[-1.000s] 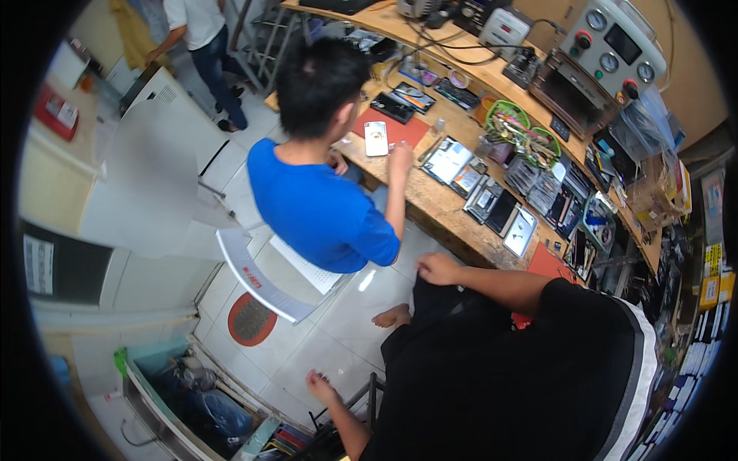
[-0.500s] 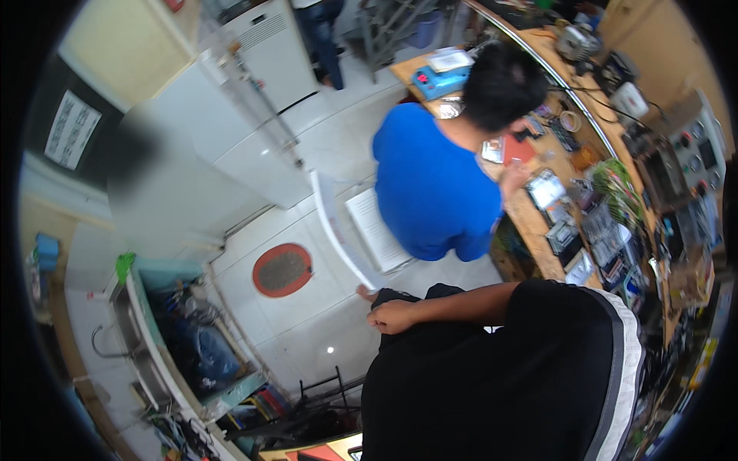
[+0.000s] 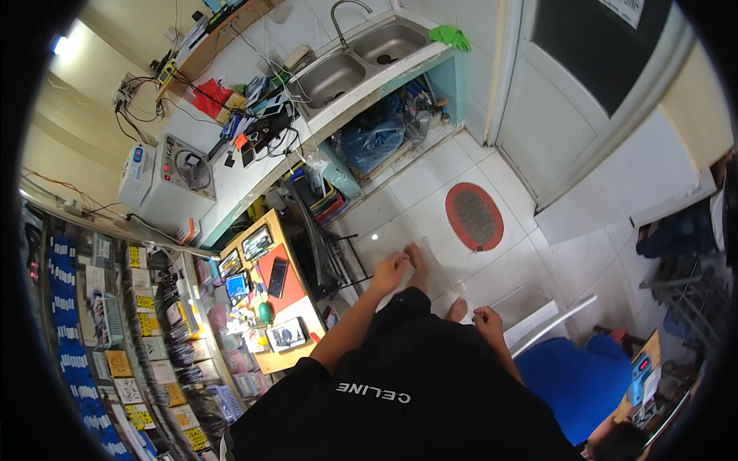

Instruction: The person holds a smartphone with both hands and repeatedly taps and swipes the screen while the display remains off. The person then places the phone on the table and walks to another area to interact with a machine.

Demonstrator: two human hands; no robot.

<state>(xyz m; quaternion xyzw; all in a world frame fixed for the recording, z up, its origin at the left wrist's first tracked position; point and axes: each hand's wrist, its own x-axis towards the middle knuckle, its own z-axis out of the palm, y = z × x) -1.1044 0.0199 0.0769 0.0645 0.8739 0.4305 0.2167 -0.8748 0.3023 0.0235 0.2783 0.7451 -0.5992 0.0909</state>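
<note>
My left hand [image 3: 390, 273] hangs in the air over the white tiled floor, to the right of a low wooden workbench [image 3: 300, 311]. Its fingers are loosely curled, and nothing shows in them. Lower down on the right, my right hand [image 3: 487, 317] is also curled and holds nothing I can see. It is nearest to a long white panel edge [image 3: 553, 323]. On the bench a dark phone [image 3: 277, 276] lies on a red mat, with other phones and a small green bulb-shaped thing [image 3: 265, 312] around it. Neither hand touches anything.
A person in a blue shirt [image 3: 573, 384] sits at lower right. A red-rimmed oval mat [image 3: 474, 217] lies ahead, beyond it a double sink [image 3: 330, 81] and a white door [image 3: 550, 115]. A black metal stand [image 3: 327, 257] is beside the bench. Packed shelves [image 3: 138, 346] fill the left.
My view has swung left. The person in blue now appears at lower right instead of the centre, and the sink at the top. Both my hands show now, where one arm showed before.
</note>
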